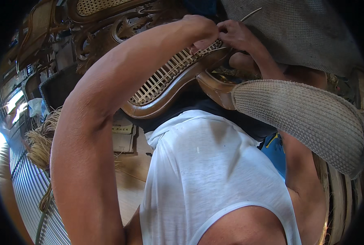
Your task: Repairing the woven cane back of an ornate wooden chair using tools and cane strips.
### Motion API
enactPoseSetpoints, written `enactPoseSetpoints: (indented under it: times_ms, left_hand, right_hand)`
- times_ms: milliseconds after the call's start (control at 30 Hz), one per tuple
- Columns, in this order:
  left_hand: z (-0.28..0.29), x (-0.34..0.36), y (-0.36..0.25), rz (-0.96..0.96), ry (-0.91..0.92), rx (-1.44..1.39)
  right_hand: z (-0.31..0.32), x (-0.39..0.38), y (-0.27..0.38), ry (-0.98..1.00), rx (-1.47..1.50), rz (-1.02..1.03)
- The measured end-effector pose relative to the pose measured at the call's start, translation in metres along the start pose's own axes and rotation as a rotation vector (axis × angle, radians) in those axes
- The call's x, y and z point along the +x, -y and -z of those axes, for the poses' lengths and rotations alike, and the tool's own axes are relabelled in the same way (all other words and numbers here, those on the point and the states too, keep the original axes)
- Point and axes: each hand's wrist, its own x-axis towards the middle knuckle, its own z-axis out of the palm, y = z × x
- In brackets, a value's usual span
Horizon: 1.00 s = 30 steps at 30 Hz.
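Note:
A brown wooden chair frame (162, 109) lies across my lap, its opening filled with a lattice of pale cane strips (159, 85). At the far end of the lattice, my left hand (202, 34) bends down over the cane; its wrist hides most of its fingers. Just right of it, my right hand (236, 36) is closed in a pinch at the frame's edge. A thin cane strand (251, 14) sticks out beyond its knuckles and seems held there. Close to my right arm, a padded part covered in grey-beige woven fabric (298, 116) joins a wooden piece (218, 90).
Carved wooden chair parts (125, 29) and a caned panel (96, 6) stand at the far left. A bundle of loose cane strands (43, 143) hangs beside corrugated sheeting (37, 192). Coarse woven matting (300, 32) covers the far right. Wooden slats (337, 200) stand at the right.

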Motion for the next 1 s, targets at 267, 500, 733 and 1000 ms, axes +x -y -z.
enactPoseSetpoints:
  times_ms: [267,500,733,1000]
  left_hand:
    - [-0.029,0.0,0.02,-0.058,-0.088,-0.092]
    - [-0.106,-0.003,0.024,-0.087,-0.468,-0.566]
    - [-0.102,-0.01,0.023,-0.123,-0.504,-0.479]
    - [-0.098,-0.037,0.033,-0.026,-0.573,-0.483]
  right_hand:
    - [0.007,-0.008,0.012,0.026,0.051,0.004]
    - [0.002,-0.007,0.021,0.034,0.152,0.014]
    - [-0.017,-0.007,0.02,0.147,0.223,-0.046]
    - [-0.01,-0.014,0.017,0.112,0.035,-0.026]
